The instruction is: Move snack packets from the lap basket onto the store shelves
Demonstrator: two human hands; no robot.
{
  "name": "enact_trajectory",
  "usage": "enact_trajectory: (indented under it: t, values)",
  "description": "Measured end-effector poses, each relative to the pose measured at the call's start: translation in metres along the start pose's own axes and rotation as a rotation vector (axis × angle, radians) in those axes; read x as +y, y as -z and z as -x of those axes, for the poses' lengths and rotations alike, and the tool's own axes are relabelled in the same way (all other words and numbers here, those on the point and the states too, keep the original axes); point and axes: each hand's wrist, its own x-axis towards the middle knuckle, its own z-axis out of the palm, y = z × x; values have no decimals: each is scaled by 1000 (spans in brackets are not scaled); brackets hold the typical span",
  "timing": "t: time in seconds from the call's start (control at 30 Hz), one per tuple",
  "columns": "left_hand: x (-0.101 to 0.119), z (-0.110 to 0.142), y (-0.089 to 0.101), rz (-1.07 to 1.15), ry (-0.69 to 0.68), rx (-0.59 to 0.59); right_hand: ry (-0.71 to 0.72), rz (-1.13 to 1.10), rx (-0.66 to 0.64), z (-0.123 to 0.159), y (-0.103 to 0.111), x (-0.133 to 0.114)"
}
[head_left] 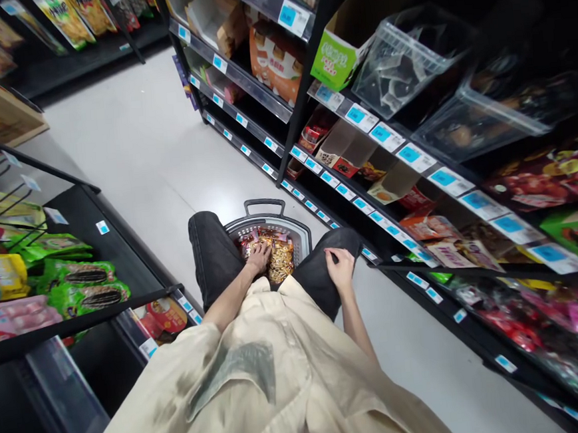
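I crouch in a shop aisle with my knees on either side of a grey shopping basket [297, 232] standing on the floor. It holds several small snack packets [279, 257] in gold and red wrappers. My left hand [258, 257] reaches down into the basket, fingers curled on the packets; whether it grips one I cannot make out. My right hand [340, 267] rests on my right knee with the fingers loosely curled and nothing visible in it.
Black shelves [361, 114] with blue price labels, boxes and clear tubs line the right side. A low rack [101, 311] with green and yellow snack bags stands at the left. Pale floor [138, 141] runs ahead between them.
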Motion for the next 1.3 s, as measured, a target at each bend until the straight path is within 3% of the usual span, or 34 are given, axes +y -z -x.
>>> enact_trajectory:
  t: [0.17, 0.3, 0.43, 0.57, 0.67, 0.8, 0.9, 1.07, 1.3]
  values:
    - [10, 4, 17, -1, -20, 192, -45, -72, 6, -5, 4, -2]
    - [12, 6, 37, 104, -15, 313, -161, -237, -70, -9, -5, -21]
    - [10, 13, 50, 361, -48, 467, -131, -480, -288, 0, -43, -53]
    - [6, 23, 56, 719, 61, 743, 44, -317, -500, 13, -88, -75]
    - [-1, 30, 56, 1038, 214, 857, 112, -252, -535, 17, -108, -81]
    - [-7, 35, 52, 1448, 333, 761, 106, -240, -375, 13, -106, -84]
    - [-6, 34, 50, 1608, 344, 629, 141, -294, -258, 10, -97, -86]
    - [0, 30, 51, 1637, 334, 443, 222, -453, -171, 8, -94, -85]
    - [-1, 24, 46, 1594, 309, 182, 263, -363, -155, 7, -100, -83]
